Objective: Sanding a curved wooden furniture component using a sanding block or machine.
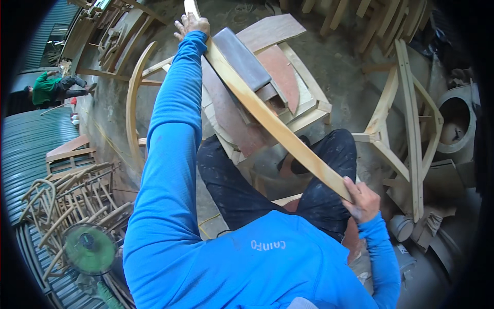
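A long, slightly curved wooden strip (280,131) runs slantwise in front of me, from far left to near right. Near its far end my left hand (191,26) grips it, arm stretched out. My right hand (362,201) holds the near end beside my right knee, thumb on top. Beneath the strip, its middle lies along the edge of a long grey block (242,59); whether they touch I cannot tell. That block rests on a low wooden stand (309,116) with reddish boards (280,69), in front of my legs.
Another curved wooden piece (133,103) stands upright at left. Angled wooden frames (411,129) stand at right, beside a round grey drum-like opening (455,123). A green fan (90,249) and stacked chair frames (67,206) are at lower left. A person in green (47,88) is farther left.
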Available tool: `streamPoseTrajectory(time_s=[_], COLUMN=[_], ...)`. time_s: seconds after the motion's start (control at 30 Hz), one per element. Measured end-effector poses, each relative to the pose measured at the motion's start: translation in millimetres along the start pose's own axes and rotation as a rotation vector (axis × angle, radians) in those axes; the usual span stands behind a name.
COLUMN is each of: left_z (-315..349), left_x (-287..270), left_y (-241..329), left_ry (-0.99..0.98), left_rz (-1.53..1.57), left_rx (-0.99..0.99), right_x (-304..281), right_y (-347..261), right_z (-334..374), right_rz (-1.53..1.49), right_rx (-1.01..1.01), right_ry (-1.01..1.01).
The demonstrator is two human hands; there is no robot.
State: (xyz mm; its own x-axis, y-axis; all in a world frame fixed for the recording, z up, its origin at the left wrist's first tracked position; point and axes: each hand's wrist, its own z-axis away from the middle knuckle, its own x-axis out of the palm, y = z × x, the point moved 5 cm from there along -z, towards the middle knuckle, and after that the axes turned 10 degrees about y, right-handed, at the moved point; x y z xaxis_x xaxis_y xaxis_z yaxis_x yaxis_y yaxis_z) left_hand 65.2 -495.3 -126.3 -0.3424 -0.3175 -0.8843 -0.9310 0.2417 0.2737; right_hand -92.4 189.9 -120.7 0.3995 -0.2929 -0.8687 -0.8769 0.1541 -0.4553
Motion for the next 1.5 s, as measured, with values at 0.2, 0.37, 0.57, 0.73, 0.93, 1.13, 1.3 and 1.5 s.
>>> streamPoseTrajectory(time_s=[0.2,0.37,0.57,0.73,0.93,1.13,1.3,1.5], left_z=[115,264,303,225,120,39,-13,-84], left_x=[-30,-81,-92,-68,-31,8,58,84], left_y=[28,69,72,54,27,18,6,-31], left_ry=[0.031,-0.049,-0.041,-0.002,0.001,0.02,-0.038,0.28], left_rz=[0.0,0.018,-0.009,-0.011,0.045,0.185,0.246,0.056], left_rx=[-0.004,-0.041,-0.065,-0.041,0.003,0.076,0.215,0.68], right_x=[9,-10,-27,-25,7,38,60,85], right_y=[-16,18,21,-5,-49,-77,-88,-120], right_z=[-16,49,88,20,-60,-122,-171,-227], right_rz=[-0.02,-0.1,-0.19,-0.185,-0.125,0.008,0.045,0.052], right_rx=[0.022,0.001,-0.012,-0.205,-0.259,-0.296,-0.295,-0.331], right_ry=[0.074,0.01,-0.043,0.173,0.184,0.242,0.241,0.306])
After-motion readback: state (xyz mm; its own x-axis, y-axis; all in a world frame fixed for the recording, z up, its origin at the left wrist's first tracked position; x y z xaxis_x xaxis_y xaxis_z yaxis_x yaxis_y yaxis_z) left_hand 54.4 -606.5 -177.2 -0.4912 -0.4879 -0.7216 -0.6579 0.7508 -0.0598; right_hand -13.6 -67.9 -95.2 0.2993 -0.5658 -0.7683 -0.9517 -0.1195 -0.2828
